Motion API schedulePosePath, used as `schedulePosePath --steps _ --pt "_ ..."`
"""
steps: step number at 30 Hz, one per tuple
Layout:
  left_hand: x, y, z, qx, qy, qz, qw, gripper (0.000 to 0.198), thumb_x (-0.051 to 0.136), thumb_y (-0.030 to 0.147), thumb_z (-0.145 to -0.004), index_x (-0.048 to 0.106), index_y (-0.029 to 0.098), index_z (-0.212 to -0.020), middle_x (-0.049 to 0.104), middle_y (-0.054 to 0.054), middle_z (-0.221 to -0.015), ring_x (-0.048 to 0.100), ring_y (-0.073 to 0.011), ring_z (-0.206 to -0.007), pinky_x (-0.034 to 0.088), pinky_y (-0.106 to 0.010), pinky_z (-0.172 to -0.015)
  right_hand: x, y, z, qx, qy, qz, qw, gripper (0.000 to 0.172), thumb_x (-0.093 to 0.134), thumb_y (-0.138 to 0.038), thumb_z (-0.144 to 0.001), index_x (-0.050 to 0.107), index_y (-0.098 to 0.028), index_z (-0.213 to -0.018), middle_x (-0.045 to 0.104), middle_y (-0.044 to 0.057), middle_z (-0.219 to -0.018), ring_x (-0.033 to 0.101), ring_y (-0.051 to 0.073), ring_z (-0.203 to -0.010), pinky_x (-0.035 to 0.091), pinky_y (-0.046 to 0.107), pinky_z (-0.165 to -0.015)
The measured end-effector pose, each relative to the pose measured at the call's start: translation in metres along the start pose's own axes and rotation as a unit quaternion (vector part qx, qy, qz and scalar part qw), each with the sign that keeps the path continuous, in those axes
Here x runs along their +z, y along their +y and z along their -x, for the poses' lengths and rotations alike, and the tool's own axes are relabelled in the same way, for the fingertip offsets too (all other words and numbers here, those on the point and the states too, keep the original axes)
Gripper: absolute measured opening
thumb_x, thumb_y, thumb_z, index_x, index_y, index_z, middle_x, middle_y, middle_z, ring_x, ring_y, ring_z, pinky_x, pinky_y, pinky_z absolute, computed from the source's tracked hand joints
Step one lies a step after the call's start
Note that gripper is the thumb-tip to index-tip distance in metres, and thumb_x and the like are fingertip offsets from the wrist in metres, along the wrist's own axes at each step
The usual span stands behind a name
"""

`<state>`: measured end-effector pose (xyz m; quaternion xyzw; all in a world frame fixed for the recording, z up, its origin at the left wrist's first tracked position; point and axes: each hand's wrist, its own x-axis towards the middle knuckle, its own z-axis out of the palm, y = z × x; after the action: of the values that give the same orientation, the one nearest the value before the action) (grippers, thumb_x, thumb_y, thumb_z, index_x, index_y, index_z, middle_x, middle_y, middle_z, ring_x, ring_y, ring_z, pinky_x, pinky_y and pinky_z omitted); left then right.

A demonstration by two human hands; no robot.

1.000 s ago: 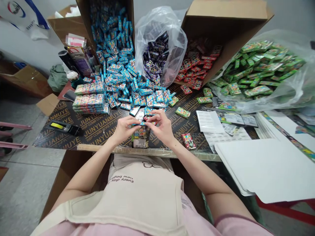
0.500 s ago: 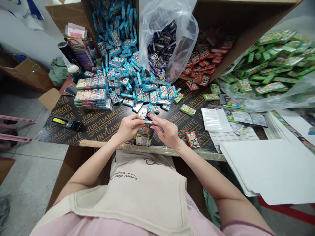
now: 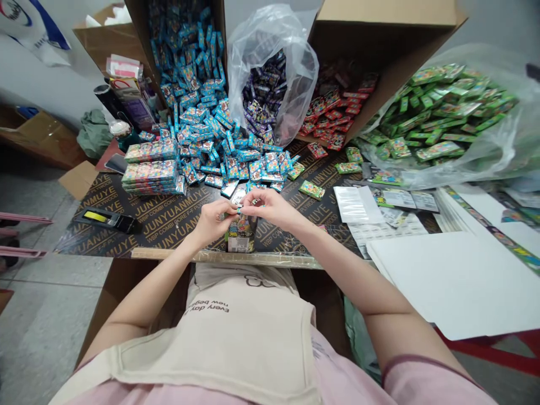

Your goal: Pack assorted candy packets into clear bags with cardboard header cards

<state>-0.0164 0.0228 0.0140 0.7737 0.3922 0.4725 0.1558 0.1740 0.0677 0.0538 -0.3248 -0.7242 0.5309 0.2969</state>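
Grip: your left hand (image 3: 213, 223) and your right hand (image 3: 270, 207) come together at the fingertips, closed in a tight pinch on a small teal piece (image 3: 239, 209). The fingers hide most of it, so its shape can't be read from this view.

Directly below the pinch, a printed carton (image 3: 240, 236) stands upright at the near edge of the table. Its top sits just under your hands; whether they touch it, you can't tell from here.

Handling: the pinch looks right for something this small. Work with the finger pads, wrists low and forearms steady, so the piece doesn't flick loose. Mind the heel of each hand, as a knock could tip the carton off the edge.

Outward: your hands are over a black plywood tabletop (image 3: 169, 225) printed JUNYUANMUYE. A heap of blue foil packets (image 3: 202, 140) spreads down to just beyond your fingertips. Left of it lie stacked multicoloured packs (image 3: 149, 171), and further left a black-and-yellow device (image 3: 105, 220). To the right lie a loose green packet (image 3: 311, 190) and a stack of white sheets (image 3: 447, 281). Purple packets (image 3: 264, 95) fill a clear plastic bag (image 3: 291, 45) at the back.
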Motion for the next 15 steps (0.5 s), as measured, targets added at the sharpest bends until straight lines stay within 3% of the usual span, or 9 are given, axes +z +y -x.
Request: schedulePosePath --steps 8,12,15 --pt "-0.003 0.009 -0.002 -0.014 -0.011 -0.013 1.0 0.005 0.065 0.017 -0.072 0.06 0.018 -0.072 0.07 -0.005 -0.078 0.066 -0.0164 -0.073 0.051 -0.029 -0.067 0.007 0.006 -0.009 0.059 -0.018 -0.037 0.997 0.025 0.068 -0.037 -0.071 0.058 -0.016 -0.063 0.056 -0.003 -0.057 0.046 0.007 -0.05 0.036 0.021 -0.048" --pt "0.005 0.008 0.001 -0.052 0.023 -0.013 0.998 0.021 0.073 0.029 -0.074 0.058 0.018 -0.065 0.068 -0.004 -0.071 0.065 -0.0156 -0.067 0.05 -0.028 -0.063 0.005 0.01 -0.012 0.071 -0.031 -0.033 0.996 0.023 0.068 -0.035 -0.071 0.058 -0.016 -0.062 0.056 -0.003 -0.054 0.048 0.007 -0.048 0.039 0.021 -0.047" --pt "0.009 0.007 0.002 -0.068 0.048 -0.023 0.996 0.021 0.071 0.027 -0.077 0.059 0.018 -0.063 0.069 -0.005 -0.073 0.065 -0.0153 -0.068 0.05 -0.028 -0.063 0.004 0.016 -0.014 0.07 -0.025 -0.023 0.997 0.023 0.069 -0.034 -0.069 0.056 -0.016 -0.061 0.057 -0.003 -0.054 0.049 0.008 -0.047 0.038 0.021 -0.046"
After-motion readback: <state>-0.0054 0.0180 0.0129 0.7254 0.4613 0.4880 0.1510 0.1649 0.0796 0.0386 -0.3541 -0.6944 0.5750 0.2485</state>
